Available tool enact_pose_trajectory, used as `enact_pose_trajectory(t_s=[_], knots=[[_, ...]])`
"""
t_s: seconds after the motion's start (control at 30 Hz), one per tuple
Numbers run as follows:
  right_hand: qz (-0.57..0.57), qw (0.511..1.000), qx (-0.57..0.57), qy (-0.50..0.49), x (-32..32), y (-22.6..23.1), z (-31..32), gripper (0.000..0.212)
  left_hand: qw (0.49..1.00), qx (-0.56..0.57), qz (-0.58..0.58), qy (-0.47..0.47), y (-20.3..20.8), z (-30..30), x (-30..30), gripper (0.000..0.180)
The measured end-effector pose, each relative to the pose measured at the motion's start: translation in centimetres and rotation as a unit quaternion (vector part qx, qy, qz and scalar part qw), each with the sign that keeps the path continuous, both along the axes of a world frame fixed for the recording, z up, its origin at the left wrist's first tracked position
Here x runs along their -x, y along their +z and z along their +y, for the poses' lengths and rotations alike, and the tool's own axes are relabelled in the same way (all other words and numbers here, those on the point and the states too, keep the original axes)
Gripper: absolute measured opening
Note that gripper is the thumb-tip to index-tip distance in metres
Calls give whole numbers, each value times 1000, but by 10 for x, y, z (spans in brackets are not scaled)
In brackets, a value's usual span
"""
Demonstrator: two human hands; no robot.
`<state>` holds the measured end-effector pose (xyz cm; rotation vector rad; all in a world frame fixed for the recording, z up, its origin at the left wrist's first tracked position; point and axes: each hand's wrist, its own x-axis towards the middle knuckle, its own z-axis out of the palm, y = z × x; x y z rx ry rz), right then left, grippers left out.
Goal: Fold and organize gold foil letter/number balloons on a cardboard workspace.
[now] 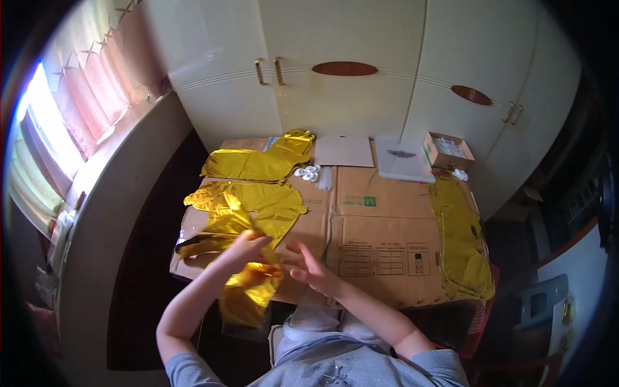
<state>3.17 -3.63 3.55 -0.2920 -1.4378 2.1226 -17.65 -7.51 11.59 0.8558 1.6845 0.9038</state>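
Note:
My left hand (248, 250) is closed on a crumpled gold foil balloon (247, 295), limp and without air. Part of the foil rises above the fist, and part hangs below it over the cardboard's near edge. To the right of it, my right hand (312, 269) is raised with its fingers apart and nothing visible in them. Under and beyond my left hand lies another flat gold foil sheet (277, 200). Farther back, a folded gold foil piece (248, 162) rests on the cardboard. Where the held foil ends among the pieces beneath is hard to tell.
Flattened cardboard (387, 222) covers the table. A long gold foil piece (461, 238) lies along its right side. At the back are white rolls (307, 173), a grey board (343, 151), a clear plastic lid (405, 160) and a small open box (449, 152). Cabinets (342, 39) stand behind.

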Motion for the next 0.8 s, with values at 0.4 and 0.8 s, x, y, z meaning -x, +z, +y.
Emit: enact_pose_trajectory(t_s=[0.4,0.8], knots=[[-242,924,-84,-284,-185,-39,78,68,945,-187,101,-249,-51,131,-153,39],[-491,707,-435,-265,-240,6,121,66,709,-227,537,-397,-101,90,-104,78]])
